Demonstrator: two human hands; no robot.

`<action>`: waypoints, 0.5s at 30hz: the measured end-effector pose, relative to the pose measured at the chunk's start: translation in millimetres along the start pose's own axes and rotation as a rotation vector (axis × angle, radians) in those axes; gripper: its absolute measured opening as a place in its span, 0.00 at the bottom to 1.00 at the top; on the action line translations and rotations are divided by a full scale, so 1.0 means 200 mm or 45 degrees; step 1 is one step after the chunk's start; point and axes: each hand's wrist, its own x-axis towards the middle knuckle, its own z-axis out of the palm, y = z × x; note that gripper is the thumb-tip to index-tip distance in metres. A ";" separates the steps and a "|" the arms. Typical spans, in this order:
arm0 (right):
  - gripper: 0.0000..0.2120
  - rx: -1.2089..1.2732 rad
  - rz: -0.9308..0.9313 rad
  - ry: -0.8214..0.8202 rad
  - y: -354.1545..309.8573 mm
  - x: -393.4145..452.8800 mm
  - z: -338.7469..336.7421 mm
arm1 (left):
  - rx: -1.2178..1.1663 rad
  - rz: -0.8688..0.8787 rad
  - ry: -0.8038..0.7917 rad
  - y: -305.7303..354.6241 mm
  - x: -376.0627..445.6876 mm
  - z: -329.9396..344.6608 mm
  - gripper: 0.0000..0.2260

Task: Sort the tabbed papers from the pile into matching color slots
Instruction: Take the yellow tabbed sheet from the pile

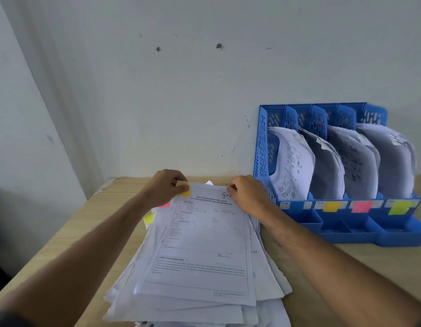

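A loose pile of white printed papers (195, 267) lies on the pale wooden worktop (322, 279), filling the centre of the view down to six o'clock. The top sheet, a printed form with an orange-yellow sticky tab (184, 191) at its far left corner, is held at its far edge by both hands. The left hand (166, 187) pinches the tabbed corner, its grip closed with the thumb on top of the tab and the fingers curled behind the paper. The right hand (248, 194) pinches the far right corner at the red letterhead logo, fingers curled over the edge.

From the pile's left edge, at about ten o'clock from its middle, a pink tab (164, 205) and a yellow-green tab (149, 218) stick out from lower sheets.

At three o'clock, against the white wall (181, 90), stands a blue plastic four-slot file rack (346, 223). Each slot holds curved white sheets. Along its front lip the second slot carries an orange-yellow label (331, 206), the third a pink label (361, 206) and the fourth a yellow-green label (399, 207); the first slot's colour I cannot tell.
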 end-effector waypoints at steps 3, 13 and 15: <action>0.12 0.137 0.004 0.068 -0.01 0.00 -0.03 | -0.193 0.004 0.030 0.02 0.01 -0.04 0.04; 0.17 0.716 0.365 0.170 -0.02 -0.05 -0.27 | -0.586 -0.060 0.092 0.13 0.00 -0.14 0.05; 0.13 0.730 0.366 0.149 -0.01 -0.05 -0.27 | -0.629 -0.082 0.060 0.13 -0.01 -0.13 0.06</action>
